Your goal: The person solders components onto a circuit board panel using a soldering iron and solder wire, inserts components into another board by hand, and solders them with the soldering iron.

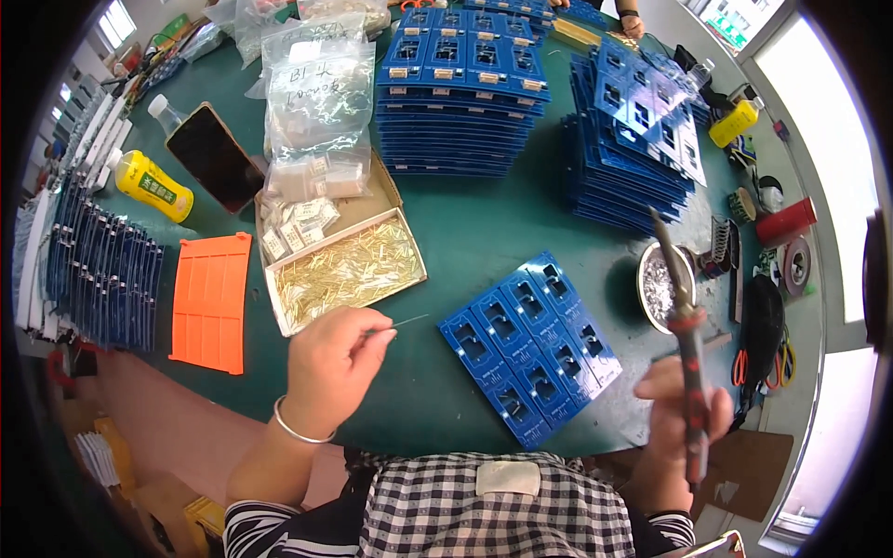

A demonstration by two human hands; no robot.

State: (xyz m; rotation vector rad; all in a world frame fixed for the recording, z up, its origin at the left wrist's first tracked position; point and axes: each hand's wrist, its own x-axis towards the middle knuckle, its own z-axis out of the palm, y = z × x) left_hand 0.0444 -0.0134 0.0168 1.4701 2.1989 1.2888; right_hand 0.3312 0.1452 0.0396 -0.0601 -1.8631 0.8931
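Observation:
My left hand [333, 361], a bracelet at its wrist, pinches a thin length of solder wire [412, 321] between thumb and fingertips. The wire points right toward a blue circuit board panel [549, 333], its end short of the panel's left corner. The panel lies tilted on the green table and carries two rows of boards with dark square cutouts. My right hand [662, 432] holds a soldering iron [689, 372] with a black and red handle. Its tip points up and away, beside a round dish [642, 296] of silvery bits, right of the panel.
A cardboard box [423, 270] of gold pins and small white connectors sits beyond my left hand. Blue board stacks [456, 139] [619, 158] stand farther back. At left are an orange tray [210, 302], phone [214, 156] and yellow bottle [153, 186]. Another person's hand [632, 25] shows at the far edge.

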